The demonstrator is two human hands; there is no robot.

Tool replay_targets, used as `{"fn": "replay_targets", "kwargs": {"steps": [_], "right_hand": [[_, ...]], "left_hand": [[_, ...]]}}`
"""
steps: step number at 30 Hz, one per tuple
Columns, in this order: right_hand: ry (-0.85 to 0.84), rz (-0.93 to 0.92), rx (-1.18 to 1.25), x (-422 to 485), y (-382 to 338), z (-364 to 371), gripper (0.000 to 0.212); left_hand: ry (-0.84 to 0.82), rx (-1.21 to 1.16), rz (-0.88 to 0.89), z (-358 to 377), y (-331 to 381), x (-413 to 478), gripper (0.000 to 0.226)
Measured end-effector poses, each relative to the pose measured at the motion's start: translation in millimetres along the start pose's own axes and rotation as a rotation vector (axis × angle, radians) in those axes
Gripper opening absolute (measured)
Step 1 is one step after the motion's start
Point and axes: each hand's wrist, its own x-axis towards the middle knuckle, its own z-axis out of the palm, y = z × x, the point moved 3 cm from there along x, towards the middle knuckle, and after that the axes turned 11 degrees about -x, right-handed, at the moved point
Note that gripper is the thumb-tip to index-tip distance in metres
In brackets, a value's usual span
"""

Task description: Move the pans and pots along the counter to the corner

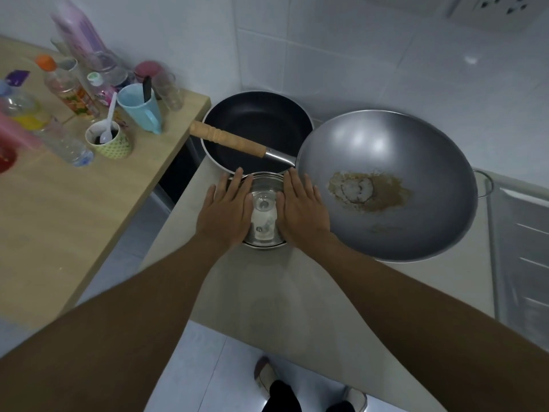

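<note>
A small steel pot (264, 209) stands on the grey counter (267, 292), close in front of a black frying pan (258, 120) in the wall corner. My left hand (227, 211) and my right hand (303, 209) lie flat on the pot's left and right rims, fingers stretched forward and touching it. To the right rests a large grey wok (386, 185) with brown residue in its bottom; its wooden handle (228, 138) reaches left across the black pan.
A wooden table (59, 209) on the left carries bottles, glasses, a blue mug (139, 107) and a green cup with a white spoon (108, 138). A dark gap separates table and counter. White tiled walls meet behind the pans. A sink drainer (523, 248) lies at right.
</note>
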Motion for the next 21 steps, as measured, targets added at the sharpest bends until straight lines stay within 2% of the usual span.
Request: {"fn": "replay_targets", "kwargs": {"steps": [16,21], "right_hand": [[0.010,0.038,0.108,15.3,-1.5,3.5,0.059],[-0.030,0.036,0.072,13.7,-1.0,-1.9,0.060]], "left_hand": [[0.006,0.079,0.024,-2.7,-4.4,13.1,0.056],[-0.075,0.037,-0.031,-11.2,1.1,15.9,0.055]]}}
